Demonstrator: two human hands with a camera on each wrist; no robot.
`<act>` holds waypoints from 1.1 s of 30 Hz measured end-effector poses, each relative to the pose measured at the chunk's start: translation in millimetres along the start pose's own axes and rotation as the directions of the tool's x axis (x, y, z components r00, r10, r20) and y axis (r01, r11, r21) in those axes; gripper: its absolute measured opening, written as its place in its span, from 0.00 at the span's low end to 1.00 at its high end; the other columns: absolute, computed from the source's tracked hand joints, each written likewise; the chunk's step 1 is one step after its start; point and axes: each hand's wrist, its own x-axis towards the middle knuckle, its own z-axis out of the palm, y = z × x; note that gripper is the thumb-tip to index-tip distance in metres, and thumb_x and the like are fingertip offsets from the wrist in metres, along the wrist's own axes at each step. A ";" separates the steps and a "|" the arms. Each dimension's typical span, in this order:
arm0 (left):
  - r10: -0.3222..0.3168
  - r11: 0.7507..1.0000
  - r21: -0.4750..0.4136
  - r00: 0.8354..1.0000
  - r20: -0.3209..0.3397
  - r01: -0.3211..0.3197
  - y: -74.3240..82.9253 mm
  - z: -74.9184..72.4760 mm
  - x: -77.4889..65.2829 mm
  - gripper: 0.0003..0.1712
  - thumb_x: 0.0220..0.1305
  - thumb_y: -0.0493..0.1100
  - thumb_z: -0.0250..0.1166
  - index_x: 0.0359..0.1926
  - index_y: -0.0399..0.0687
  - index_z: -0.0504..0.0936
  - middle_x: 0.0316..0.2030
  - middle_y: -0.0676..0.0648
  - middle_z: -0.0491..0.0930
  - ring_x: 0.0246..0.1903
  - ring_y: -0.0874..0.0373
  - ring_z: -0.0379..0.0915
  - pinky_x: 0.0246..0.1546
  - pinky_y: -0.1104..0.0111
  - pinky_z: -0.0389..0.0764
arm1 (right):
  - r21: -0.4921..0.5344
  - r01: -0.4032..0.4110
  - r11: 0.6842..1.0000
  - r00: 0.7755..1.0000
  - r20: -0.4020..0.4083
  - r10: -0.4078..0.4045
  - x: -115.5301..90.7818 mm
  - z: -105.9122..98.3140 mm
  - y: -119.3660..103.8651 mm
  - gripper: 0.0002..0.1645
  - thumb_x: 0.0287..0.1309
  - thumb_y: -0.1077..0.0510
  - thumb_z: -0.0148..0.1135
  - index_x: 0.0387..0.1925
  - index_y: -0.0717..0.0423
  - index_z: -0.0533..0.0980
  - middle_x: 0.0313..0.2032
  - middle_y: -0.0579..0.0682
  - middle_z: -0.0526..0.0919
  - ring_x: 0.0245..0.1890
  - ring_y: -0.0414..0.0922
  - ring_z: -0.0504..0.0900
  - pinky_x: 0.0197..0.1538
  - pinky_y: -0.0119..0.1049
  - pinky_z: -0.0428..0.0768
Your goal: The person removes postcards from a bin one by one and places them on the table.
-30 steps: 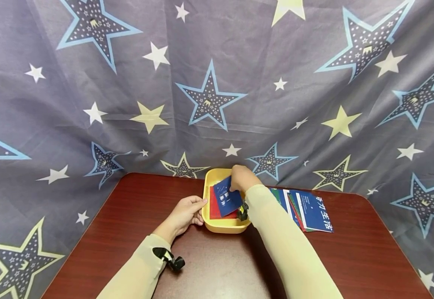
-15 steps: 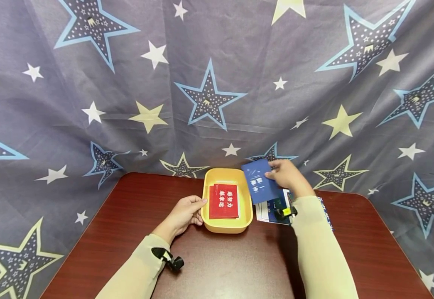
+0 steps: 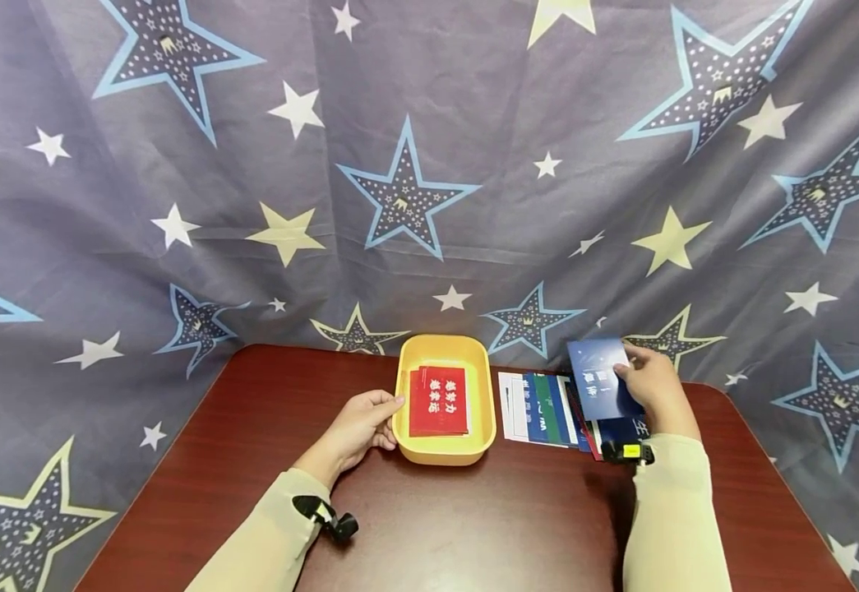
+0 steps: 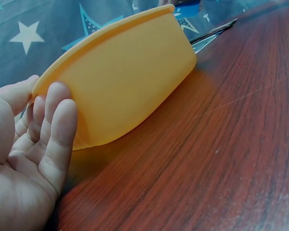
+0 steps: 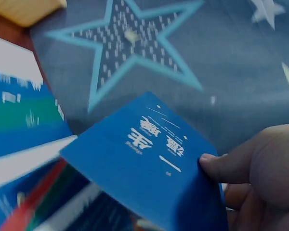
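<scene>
A yellow plastic basin (image 3: 481, 444) stands on the table with red cards (image 3: 438, 401) bearing white characters lying inside. My left hand (image 3: 358, 427) pinches the basin's left rim, thumb on top and fingers against the outer wall, as the left wrist view also shows. Off to the right, my right hand (image 3: 654, 386) pinches a blue card (image 3: 601, 378) with white characters by its right edge. In the right wrist view the blue card (image 5: 149, 163) is tilted above other cards, with the thumb on its face. Beneath it lies a fanned row of blue, green, white and red cards (image 3: 540, 411).
The dark red wooden table (image 3: 473, 518) reaches back to a grey curtain (image 3: 370, 164) printed with stars. The card row lies just right of the basin. Small cameras are strapped to both wrists over light sleeves.
My right hand has lifted the blue card out of the basin and carried it right, over the card row. The red cards in the basin are now uncovered. My left hand stays on the rim.
</scene>
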 end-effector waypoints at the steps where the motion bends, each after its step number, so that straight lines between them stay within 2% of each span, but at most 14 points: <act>1: 0.004 1.000 0.002 1.000 0.003 -0.004 0.3 -0.6 -0.5 0.18 0.85 0.48 0.67 0.50 0.34 0.79 0.21 0.51 0.81 0.18 0.61 0.81 0.22 0.71 0.89 | 0.019 -0.014 1.000 1.000 -0.001 0.014 -0.7 -1.0 4.6 0.32 0.81 0.63 0.62 0.79 0.70 0.71 0.61 0.81 0.84 0.59 0.72 0.83 0.65 0.63 0.84; 5: 0.016 1.000 0.003 1.000 0.007 -0.016 0.5 -1.7 -0.8 0.17 0.85 0.48 0.67 0.49 0.35 0.79 0.21 0.51 0.81 0.18 0.61 0.81 0.23 0.71 0.89 | 0.033 -0.062 0.998 0.998 0.002 0.062 -4.1 -8.0 21.3 0.33 0.80 0.64 0.59 0.79 0.73 0.69 0.64 0.82 0.80 0.62 0.72 0.81 0.65 0.60 0.82; 10: 0.011 1.000 0.000 1.000 0.005 -0.011 -0.7 -1.9 -0.3 0.15 0.85 0.48 0.68 0.47 0.39 0.80 0.21 0.52 0.82 0.18 0.61 0.81 0.23 0.70 0.89 | -0.016 -0.152 0.988 0.988 0.032 0.152 -6.6 -16.3 42.6 0.33 0.82 0.62 0.58 0.80 0.72 0.68 0.71 0.81 0.76 0.66 0.70 0.79 0.68 0.62 0.81; 13: 0.009 1.000 0.002 1.000 0.007 -0.009 -1.0 -1.7 -0.2 0.15 0.85 0.48 0.67 0.47 0.40 0.80 0.21 0.52 0.82 0.18 0.61 0.81 0.23 0.70 0.89 | -0.092 -0.189 0.978 0.980 0.045 0.193 -7.2 -17.0 54.8 0.31 0.81 0.60 0.61 0.76 0.72 0.71 0.71 0.81 0.75 0.67 0.73 0.78 0.72 0.67 0.80; 15: 0.011 1.000 0.004 1.000 0.009 -0.011 -1.0 -1.7 -0.4 0.15 0.85 0.48 0.67 0.47 0.39 0.80 0.21 0.52 0.82 0.18 0.61 0.81 0.23 0.71 0.89 | -0.148 -0.208 0.967 0.977 0.022 0.213 -7.8 -14.4 61.2 0.29 0.79 0.59 0.64 0.72 0.72 0.75 0.69 0.80 0.78 0.67 0.76 0.78 0.73 0.70 0.79; 17: 0.015 1.000 0.003 1.000 0.009 -0.015 -0.8 -1.0 -0.6 0.14 0.86 0.47 0.66 0.47 0.39 0.79 0.21 0.52 0.81 0.18 0.61 0.81 0.23 0.71 0.88 | -0.211 -0.208 0.955 0.978 -0.035 0.205 -9.3 -10.5 66.6 0.25 0.73 0.58 0.70 0.63 0.72 0.80 0.64 0.78 0.83 0.64 0.78 0.80 0.69 0.72 0.81; 19: 0.015 1.000 0.003 1.000 0.012 -0.015 -1.5 -1.1 -0.9 0.15 0.86 0.47 0.66 0.48 0.38 0.79 0.21 0.52 0.82 0.18 0.61 0.81 0.23 0.71 0.89 | -0.239 -0.237 0.942 0.971 -0.081 0.223 -11.2 -6.6 69.2 0.21 0.68 0.57 0.74 0.54 0.69 0.84 0.59 0.75 0.86 0.60 0.79 0.83 0.62 0.72 0.84; 21: 0.011 1.000 0.004 1.000 0.011 -0.011 -2.2 -1.6 -1.6 0.15 0.86 0.47 0.66 0.48 0.37 0.79 0.21 0.52 0.82 0.18 0.61 0.81 0.23 0.71 0.89 | -0.252 -0.259 0.932 0.965 -0.098 0.242 -12.7 -3.9 70.4 0.17 0.64 0.57 0.76 0.47 0.66 0.86 0.53 0.74 0.88 0.55 0.77 0.86 0.51 0.69 0.87; 24: 0.008 1.000 0.000 1.000 0.007 -0.008 -2.7 -1.4 -1.7 0.16 0.85 0.47 0.67 0.49 0.36 0.79 0.22 0.52 0.82 0.19 0.61 0.81 0.23 0.71 0.89 | -0.258 -0.284 0.923 0.959 -0.086 0.271 -13.1 -3.1 67.5 0.14 0.64 0.56 0.74 0.44 0.63 0.86 0.52 0.73 0.88 0.53 0.74 0.86 0.45 0.66 0.88; 27: 0.011 1.000 -0.004 1.000 0.003 -0.011 -1.8 -1.1 -1.5 0.15 0.85 0.47 0.67 0.48 0.37 0.80 0.22 0.51 0.81 0.18 0.60 0.81 0.23 0.71 0.88 | -0.259 -0.245 0.934 0.970 -0.078 0.232 -12.0 -2.3 57.8 0.14 0.66 0.56 0.68 0.47 0.61 0.84 0.54 0.73 0.87 0.54 0.73 0.86 0.48 0.67 0.87; 30: 0.013 1.000 -0.004 1.000 0.003 -0.013 -1.6 -1.0 -0.9 0.14 0.86 0.47 0.66 0.46 0.39 0.80 0.21 0.51 0.81 0.18 0.60 0.81 0.22 0.71 0.88 | -0.249 -0.130 0.960 0.991 -0.048 0.121 -9.5 2.2 39.7 0.18 0.70 0.53 0.66 0.51 0.64 0.85 0.55 0.73 0.88 0.54 0.73 0.87 0.55 0.68 0.87; 33: 0.011 1.000 -0.006 1.000 -0.002 -0.011 -1.3 -1.0 -0.9 0.13 0.86 0.46 0.66 0.47 0.38 0.80 0.21 0.51 0.80 0.18 0.60 0.81 0.22 0.71 0.88 | -0.210 -0.007 0.978 1.000 0.016 0.011 -7.3 12.6 9.8 0.21 0.76 0.51 0.66 0.54 0.67 0.85 0.55 0.73 0.89 0.53 0.70 0.88 0.59 0.68 0.86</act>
